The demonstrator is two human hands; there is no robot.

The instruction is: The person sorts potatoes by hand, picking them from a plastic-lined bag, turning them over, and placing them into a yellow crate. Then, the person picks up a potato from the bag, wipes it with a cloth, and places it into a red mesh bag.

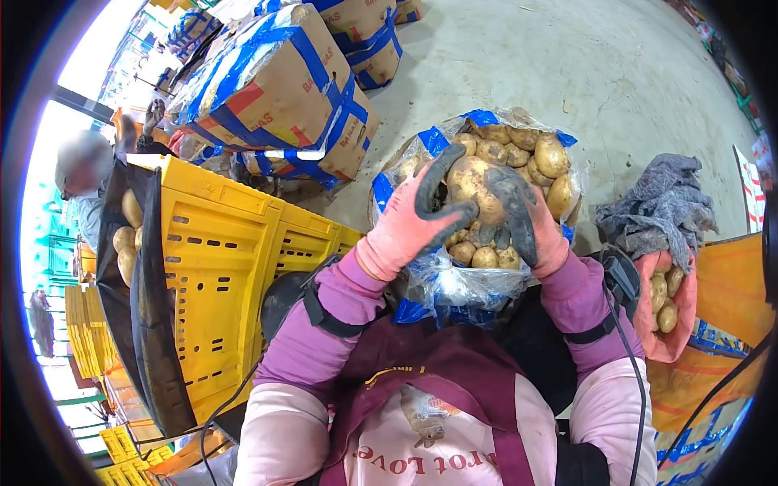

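Note:
A large potato [476, 185] is held above a full box, gripped from both sides. My left hand [417, 215], in a pink glove with dark grey fingers, curls against its left side. My right hand [528, 217], gloved alike, closes on its right side, with the fingertips partly hidden. Below and behind my hands, many potatoes [551, 155] fill a box [382, 191] lined with clear plastic and edged with blue tape. Crumpled plastic [466, 279] hangs over its near rim.
A yellow slatted crate [215, 267] stands at left, with potatoes [126, 239] beyond its black liner. Taped cartons [267, 97] are stacked behind. At right, a pink bag [673, 328] holds potatoes beside a grey cloth [660, 202]. Another person [85, 178] is at far left.

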